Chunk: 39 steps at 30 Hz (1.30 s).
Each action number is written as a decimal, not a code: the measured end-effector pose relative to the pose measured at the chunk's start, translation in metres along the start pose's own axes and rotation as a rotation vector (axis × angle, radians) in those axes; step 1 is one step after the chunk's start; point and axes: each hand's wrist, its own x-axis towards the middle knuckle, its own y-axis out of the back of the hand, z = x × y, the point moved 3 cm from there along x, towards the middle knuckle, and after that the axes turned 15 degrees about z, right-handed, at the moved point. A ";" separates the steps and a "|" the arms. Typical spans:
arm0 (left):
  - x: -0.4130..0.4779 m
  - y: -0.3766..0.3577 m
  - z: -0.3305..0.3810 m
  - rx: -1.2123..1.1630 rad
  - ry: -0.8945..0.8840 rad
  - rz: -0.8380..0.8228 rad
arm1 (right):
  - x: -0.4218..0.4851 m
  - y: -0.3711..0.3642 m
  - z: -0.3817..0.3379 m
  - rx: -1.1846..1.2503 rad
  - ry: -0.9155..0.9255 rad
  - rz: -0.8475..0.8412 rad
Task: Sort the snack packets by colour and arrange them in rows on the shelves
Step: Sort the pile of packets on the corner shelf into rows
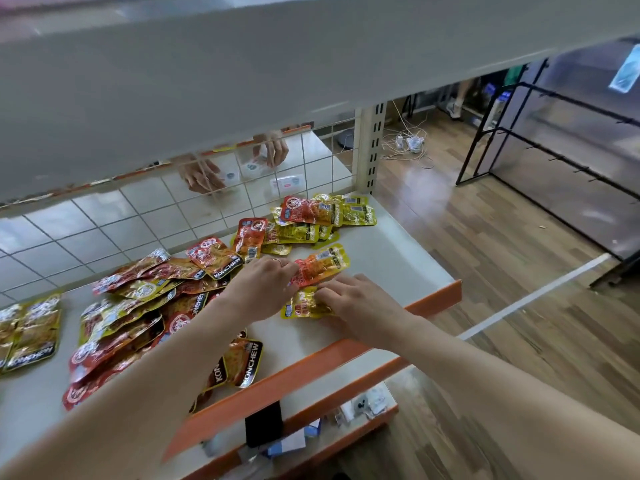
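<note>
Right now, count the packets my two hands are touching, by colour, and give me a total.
Red packet, touched by the left hand: 1
Yellow packet, touched by the right hand: 1
Total: 2
</note>
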 end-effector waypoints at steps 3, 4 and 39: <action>-0.005 0.002 -0.003 0.096 -0.183 0.102 | -0.002 0.003 0.002 -0.053 0.097 0.022; -0.008 0.005 -0.006 0.093 -0.197 0.135 | -0.003 0.005 0.005 -0.058 0.104 0.033; -0.300 0.135 -0.038 -1.509 1.574 0.828 | 0.079 0.011 -0.201 1.508 -0.836 0.139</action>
